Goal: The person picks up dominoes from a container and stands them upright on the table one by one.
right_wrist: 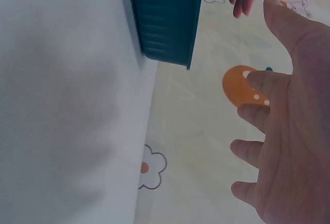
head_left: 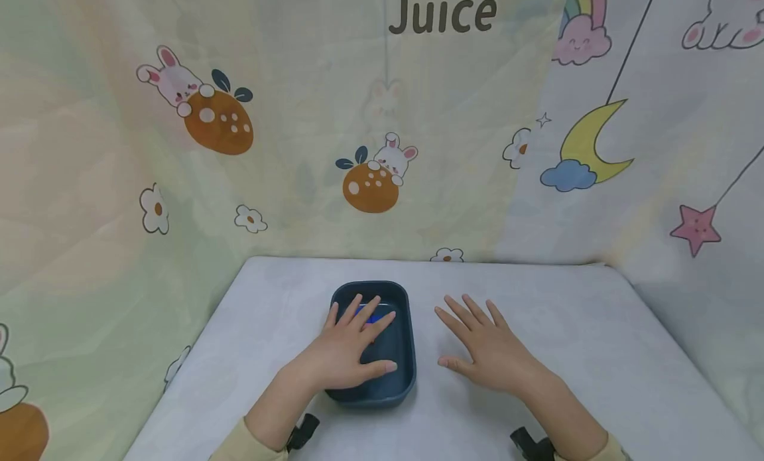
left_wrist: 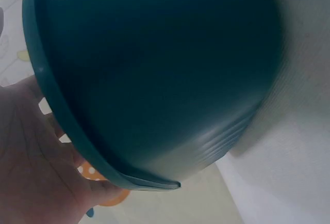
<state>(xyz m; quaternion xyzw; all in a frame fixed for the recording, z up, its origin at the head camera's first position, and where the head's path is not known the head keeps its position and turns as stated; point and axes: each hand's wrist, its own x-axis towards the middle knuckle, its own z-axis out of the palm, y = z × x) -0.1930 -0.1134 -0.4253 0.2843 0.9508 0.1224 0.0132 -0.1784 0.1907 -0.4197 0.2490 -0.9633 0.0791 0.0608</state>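
A dark teal rectangular tub (head_left: 390, 388) stands on the white-covered table. My left hand (head_left: 343, 351) is spread flat above it, fingers straight and apart, holding nothing. Between those fingers a small bright blue item (head_left: 374, 318) shows inside the tub; the hand hides most of it, so its kind cannot be told. In the left wrist view the tub's outer wall (left_wrist: 165, 79) fills the frame, with the left palm (left_wrist: 36, 157) above its rim. To the right of the tub, my right hand (head_left: 492, 348) hovers over the table, fingers spread, nothing held. The right wrist view shows its bare palm (right_wrist: 294, 126).
The white table (head_left: 453, 421) reaches back to a printed fabric backdrop (head_left: 298, 116) with rabbits, flowers and a moon. Fabric also hangs at the left and right sides. A black wrist camera (head_left: 303, 431) sits on the left wrist, another black camera (head_left: 531, 444) on the right.
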